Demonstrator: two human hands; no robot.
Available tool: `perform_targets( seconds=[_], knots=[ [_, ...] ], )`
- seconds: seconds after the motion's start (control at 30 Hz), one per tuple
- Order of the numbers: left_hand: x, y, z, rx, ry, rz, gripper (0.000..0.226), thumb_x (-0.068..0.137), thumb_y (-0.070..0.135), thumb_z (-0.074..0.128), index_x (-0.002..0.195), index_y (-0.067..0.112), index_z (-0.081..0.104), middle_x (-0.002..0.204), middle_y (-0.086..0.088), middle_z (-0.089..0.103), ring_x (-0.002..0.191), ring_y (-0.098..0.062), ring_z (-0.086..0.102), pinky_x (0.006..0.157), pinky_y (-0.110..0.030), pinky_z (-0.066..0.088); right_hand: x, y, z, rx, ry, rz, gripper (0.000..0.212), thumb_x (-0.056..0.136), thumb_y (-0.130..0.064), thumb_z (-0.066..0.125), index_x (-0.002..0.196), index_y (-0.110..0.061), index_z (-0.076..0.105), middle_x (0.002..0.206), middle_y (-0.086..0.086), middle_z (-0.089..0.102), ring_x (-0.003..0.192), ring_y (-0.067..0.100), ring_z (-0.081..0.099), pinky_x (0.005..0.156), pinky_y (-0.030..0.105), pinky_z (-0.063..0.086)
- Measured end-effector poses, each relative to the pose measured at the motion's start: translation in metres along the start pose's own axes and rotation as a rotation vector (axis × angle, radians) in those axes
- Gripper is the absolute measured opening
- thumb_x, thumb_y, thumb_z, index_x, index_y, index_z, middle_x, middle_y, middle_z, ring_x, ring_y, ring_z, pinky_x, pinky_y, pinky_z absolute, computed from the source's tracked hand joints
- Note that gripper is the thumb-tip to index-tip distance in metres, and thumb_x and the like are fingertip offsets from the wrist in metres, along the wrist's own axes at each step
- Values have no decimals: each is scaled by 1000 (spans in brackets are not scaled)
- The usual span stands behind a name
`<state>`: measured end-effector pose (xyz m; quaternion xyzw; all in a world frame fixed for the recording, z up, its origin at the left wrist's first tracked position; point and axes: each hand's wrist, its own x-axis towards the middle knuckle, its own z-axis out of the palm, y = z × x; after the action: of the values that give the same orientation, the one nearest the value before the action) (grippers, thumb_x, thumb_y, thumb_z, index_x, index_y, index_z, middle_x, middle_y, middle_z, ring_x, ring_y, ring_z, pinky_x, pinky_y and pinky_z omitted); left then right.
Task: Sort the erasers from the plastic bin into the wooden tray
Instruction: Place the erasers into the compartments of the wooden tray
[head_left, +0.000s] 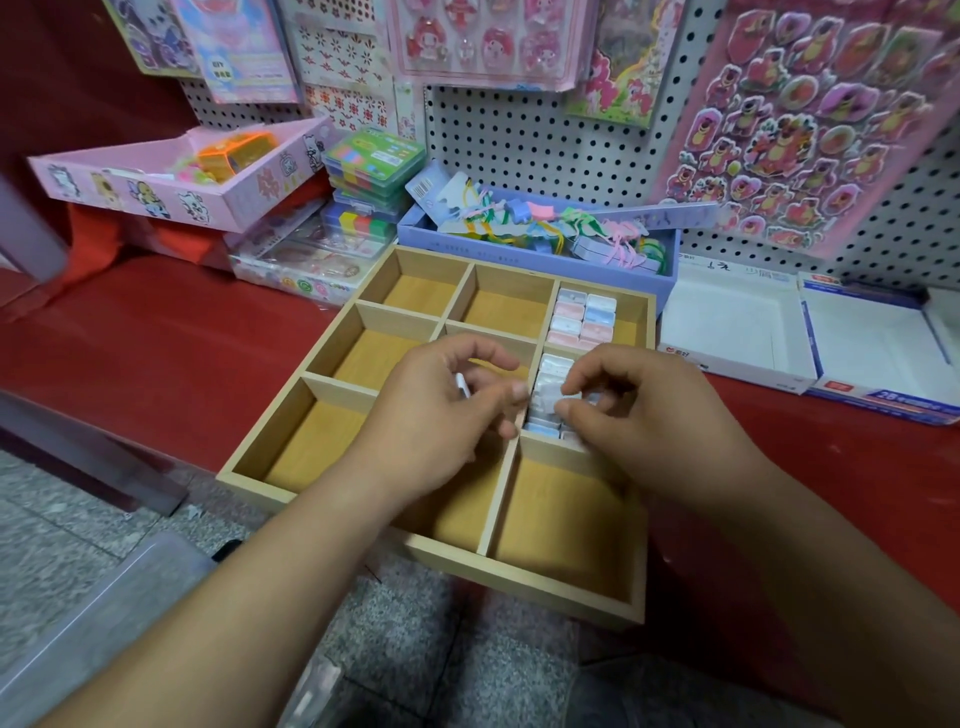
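Observation:
A wooden tray (332, 340) with several compartments lies on the red shelf. Its far right compartment holds a neat block of pink and blue wrapped erasers (584, 318). The middle right compartment holds a row of erasers (549, 387) standing on edge. My right hand (639, 410) pinches one pale eraser at the top of that row. My left hand (441, 410) hovers over the middle compartment, its fingers curled around a small white eraser (461, 385) that peeks out by the thumb. The clear plastic bin (93, 623) shows at the lower left; its contents are out of view.
A purple box (535, 249) of bookmarks stands right behind the tray. White open cartons (737, 332) lie to the right, a pink box (156, 182) and stacked plastic cases (374, 171) to the left. Sticker sheets hang on the pegboard. Grey stone floor lies below.

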<state>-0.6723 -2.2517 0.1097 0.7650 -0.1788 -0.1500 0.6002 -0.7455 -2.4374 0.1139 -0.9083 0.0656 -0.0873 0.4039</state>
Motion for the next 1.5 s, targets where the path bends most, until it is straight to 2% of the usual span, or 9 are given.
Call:
perform_targets(
  seconds=[0.17, 0.33, 0.53, 0.73, 0.9, 1.07, 1.2, 1.37, 1.5],
  knots=[
    [2, -3, -3, 52, 67, 0, 24, 97, 33, 66, 85, 14, 58, 46, 0, 54, 37, -17, 49, 40, -22, 37, 2, 0, 4, -195, -120, -73, 12, 89, -31, 74, 77, -33, 69, 83, -15, 60, 88, 5, 52, 77, 28, 44],
    [4, -11, -2, 72, 47, -1, 18, 93, 21, 65, 81, 24, 52, 53, 4, 49, 45, -19, 42, 49, -31, 38, 6, -9, 11, -295, -158, -82, 17, 94, -29, 66, 78, -32, 66, 77, -13, 59, 80, 2, 51, 73, 27, 41],
    [5, -12, -6, 96, -4, -55, 14, 79, 20, 54, 83, 32, 48, 49, 10, 43, 46, -18, 40, 54, -36, 39, 4, -12, 8, -352, -233, -42, 19, 91, -22, 57, 80, -24, 71, 79, -8, 69, 77, 6, 61, 75, 34, 55],
    [4, -13, -10, 198, -73, -5, 16, 101, 14, 52, 97, 29, 49, 77, -2, 54, 52, -14, 43, 62, -42, 43, 2, -9, 8, -245, -158, -50, 16, 91, -22, 62, 83, -25, 76, 78, -11, 69, 78, 3, 60, 73, 28, 53],
    [2, -14, -7, 217, -102, 42, 31, 93, 22, 71, 109, 27, 45, 94, 3, 72, 77, -12, 64, 78, -36, 51, 0, -9, 10, 3, 21, -119, 18, 89, -17, 71, 94, -34, 74, 81, -25, 66, 79, 1, 60, 67, 9, 42],
    [0, -12, -2, 202, -132, 156, 21, 77, 38, 68, 90, 30, 54, 86, 1, 71, 77, -32, 62, 73, -55, 52, -1, -12, 15, 57, 38, -235, 30, 82, -22, 82, 109, -34, 72, 97, -15, 66, 86, 9, 61, 73, 12, 42],
    [-3, -11, 2, 237, -152, 206, 20, 74, 41, 59, 88, 28, 57, 85, 2, 69, 64, -15, 54, 65, -41, 49, -4, -13, 16, 86, 37, -201, 22, 81, -28, 83, 99, -35, 72, 90, -14, 67, 80, 5, 60, 70, 12, 42],
    [-7, -7, 4, 405, -59, 287, 16, 79, 34, 66, 81, 24, 54, 69, 0, 64, 62, -21, 56, 57, -40, 47, -6, -14, 14, 99, 26, -149, 21, 74, -46, 82, 81, -32, 68, 74, -14, 63, 67, 8, 57, 62, 22, 46],
    [-5, -8, 6, 442, -16, 298, 19, 81, 28, 75, 84, 26, 57, 73, 5, 65, 59, -14, 56, 55, -33, 45, -6, -12, 10, 86, 7, -130, 14, 80, -35, 80, 75, -30, 69, 66, -14, 62, 59, 4, 54, 57, 18, 40]
  ],
)
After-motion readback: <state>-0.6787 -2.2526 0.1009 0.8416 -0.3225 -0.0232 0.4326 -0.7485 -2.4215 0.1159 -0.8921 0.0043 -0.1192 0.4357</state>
